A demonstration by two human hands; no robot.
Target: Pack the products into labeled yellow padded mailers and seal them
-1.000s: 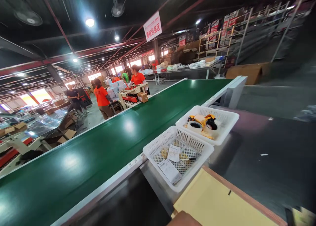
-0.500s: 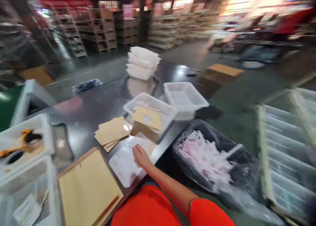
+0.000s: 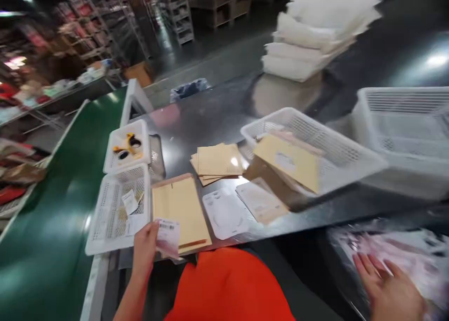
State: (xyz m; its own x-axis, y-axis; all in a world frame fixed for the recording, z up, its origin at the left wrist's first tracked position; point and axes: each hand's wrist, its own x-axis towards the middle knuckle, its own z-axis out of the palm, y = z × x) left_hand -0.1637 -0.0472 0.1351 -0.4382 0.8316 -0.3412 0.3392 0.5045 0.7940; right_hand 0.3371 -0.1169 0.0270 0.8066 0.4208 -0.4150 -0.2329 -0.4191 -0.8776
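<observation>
My left hand [image 3: 145, 241] pinches a pinkish-white label with a barcode [image 3: 169, 237] in front of the near-left edge of a stack of tan envelopes [image 3: 178, 204]. Off to the right, my right hand [image 3: 391, 283] reaches over a bin of pink and white scraps [image 3: 403, 255], fingers apart and nothing seen in them. On the table between them lie a white sheet with rounded corners [image 3: 224, 213] and a small pile of printed papers [image 3: 261, 202]. Behind these rests a smaller pile of tan envelopes [image 3: 219, 161].
A white basket [image 3: 343, 157] holds an envelope bundle [image 3: 287, 160], near another white basket [image 3: 403, 134]. At left, one basket [image 3: 101, 223] contains papers; a smaller tray [image 3: 114, 157] contains yellow tape dispensers [image 3: 129, 147]. Beyond runs a green conveyor belt [image 3: 70, 190]. White packs [image 3: 315, 36] are stacked behind.
The view has swung left and down. My left hand has come into view with the label. My right hand has left the papers on the table and moved right over the bin, its fingers now spread.
</observation>
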